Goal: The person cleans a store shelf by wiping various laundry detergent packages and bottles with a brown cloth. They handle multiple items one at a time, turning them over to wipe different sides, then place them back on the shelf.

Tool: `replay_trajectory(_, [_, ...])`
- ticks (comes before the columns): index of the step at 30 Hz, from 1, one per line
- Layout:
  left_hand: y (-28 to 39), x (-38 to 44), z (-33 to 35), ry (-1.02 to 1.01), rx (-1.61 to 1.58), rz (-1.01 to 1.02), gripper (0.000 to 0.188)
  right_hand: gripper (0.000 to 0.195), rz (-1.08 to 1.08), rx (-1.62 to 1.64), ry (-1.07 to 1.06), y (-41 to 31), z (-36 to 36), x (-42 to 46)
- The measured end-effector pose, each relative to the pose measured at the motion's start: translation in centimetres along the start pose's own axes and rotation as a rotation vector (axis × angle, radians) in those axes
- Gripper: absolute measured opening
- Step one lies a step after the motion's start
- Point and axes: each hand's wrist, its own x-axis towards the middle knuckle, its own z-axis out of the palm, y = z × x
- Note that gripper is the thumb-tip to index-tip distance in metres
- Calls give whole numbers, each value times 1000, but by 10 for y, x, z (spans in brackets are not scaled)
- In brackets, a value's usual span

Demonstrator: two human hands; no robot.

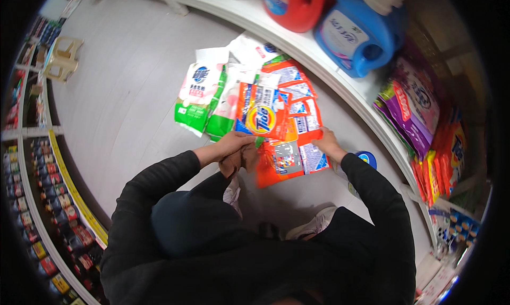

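On the floor before me lies an overlapping pile of laundry detergent bags. My left hand [235, 143] is closed around a crumpled brown cloth [231, 163], which is partly blurred, by the pile's near left edge. My right hand [328, 141] grips the right edge of an orange detergent bag [281, 159] whose left side is blurred. On top sits an orange Tide bag [261, 113], front up. More orange bags [295, 91] lie beneath and behind it. White-and-green detergent bags [197, 93] spread out at the left, partly overlapping.
A white shelf [358, 89] curves along the right, bearing a blue jug [350, 34] and a red jug [295, 6]. Purple bags [414, 101] stand below. A blue-capped container [366, 159] is half hidden by my right forearm. Bottle shelves [55, 185] and a plastic stool [63, 60] are leftward.
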Motion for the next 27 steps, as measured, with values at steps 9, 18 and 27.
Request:
replay_trajectory(9, [6,12,-9,203,-442,243,25,60,-163,278,-34,-83,34,7])
replay_trajectory(18, [-4,23,-34,698,394,717,37,57,123,832,8,-101,67,50])
replay_trajectory(27, [0,38,-37,437,146,541,30,38,294,1401,-231,-125,37,10])
